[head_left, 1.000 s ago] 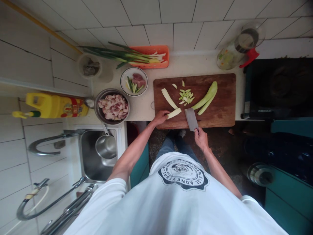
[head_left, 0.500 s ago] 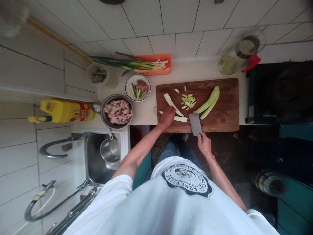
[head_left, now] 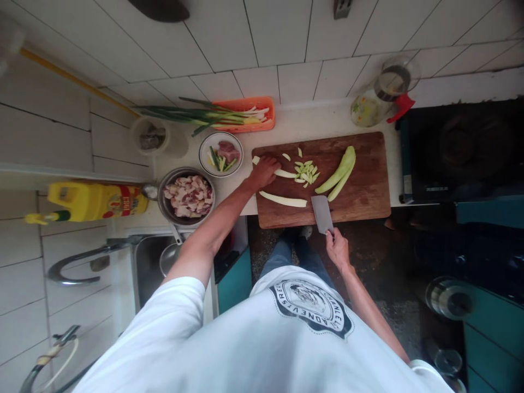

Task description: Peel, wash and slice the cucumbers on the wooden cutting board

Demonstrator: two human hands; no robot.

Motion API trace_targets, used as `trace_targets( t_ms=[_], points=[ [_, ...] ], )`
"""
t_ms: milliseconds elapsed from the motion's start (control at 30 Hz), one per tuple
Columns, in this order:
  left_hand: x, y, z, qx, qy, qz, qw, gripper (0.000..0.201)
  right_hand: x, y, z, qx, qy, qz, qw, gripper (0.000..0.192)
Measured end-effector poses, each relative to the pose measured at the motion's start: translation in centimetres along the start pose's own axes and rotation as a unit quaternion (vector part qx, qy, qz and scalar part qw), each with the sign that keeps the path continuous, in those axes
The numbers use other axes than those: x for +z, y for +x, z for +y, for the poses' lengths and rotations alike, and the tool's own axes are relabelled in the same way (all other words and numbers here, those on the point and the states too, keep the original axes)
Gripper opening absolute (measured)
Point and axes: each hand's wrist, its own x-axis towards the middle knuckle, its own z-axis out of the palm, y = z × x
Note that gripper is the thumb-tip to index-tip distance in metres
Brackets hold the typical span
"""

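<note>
My left hand (head_left: 265, 172) is closed over a pale green gourd strip (head_left: 285, 174) at the left of the wooden cutting board (head_left: 360, 191); the fingers hide its middle. Below it, a second cut strip (head_left: 283, 199) lies alone on the board. My right hand (head_left: 338, 246) grips the handle of a cleaver (head_left: 321, 213), whose broad blade lies flat over the board's near edge. Small slanted gourd slices (head_left: 307, 172) are heaped mid-board, touching the end of the upper strip. To their right rest longer peeled gourd pieces (head_left: 339, 170).
Left of the board stand a plate (head_left: 202, 161) with meat and cut scallion, and a metal bowl (head_left: 160, 204) of meat chunks. Behind are an orange basket (head_left: 245, 130) with scallions and a glass jug (head_left: 364, 112). A yellow oil jug (head_left: 90, 201) lies near the sink (head_left: 141, 273).
My left hand has moved away from me, from the near strips to the farther one, which now lies angled toward the slices. The cleaver stays near the board's front edge. The view has shifted slightly.
</note>
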Motion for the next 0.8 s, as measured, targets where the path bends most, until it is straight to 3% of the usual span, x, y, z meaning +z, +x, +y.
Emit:
trace_targets(
  t_ms=[200,400,500,633,700,800],
  points=[
    [-0.3,2.3,-1.8,-0.163,-0.09,0.115,0.976,0.032,0.0,-0.4,-0.2,0.009,-0.004,-0.008,1.0,0.04],
    [0.3,3.3,0.8,-0.217,-0.085,0.149,0.961,0.037,0.1,0.0,-0.5,-0.001,0.003,-0.021,1.0,0.04],
    [0.9,0.8,4.0,-0.181,-0.09,0.134,0.97,0.038,0.1,0.4,-0.6,-0.004,0.002,-0.021,1.0,0.04],
    [3.1,-4.8,9.0,-0.078,-0.13,0.026,0.988,0.033,-0.3,1.2,-0.5,-0.015,0.004,-0.022,1.0,0.042],
    [4.4,-7.0,10.8,-0.074,-0.124,-0.005,0.989,0.034,-0.6,1.7,-0.5,-0.021,-0.003,-0.024,0.999,0.043],
    [6.0,-8.5,12.3,-0.115,-0.096,0.001,0.989,0.039,-1.1,2.5,-0.5,-0.034,-0.016,-0.029,0.999,0.044]
  ],
)
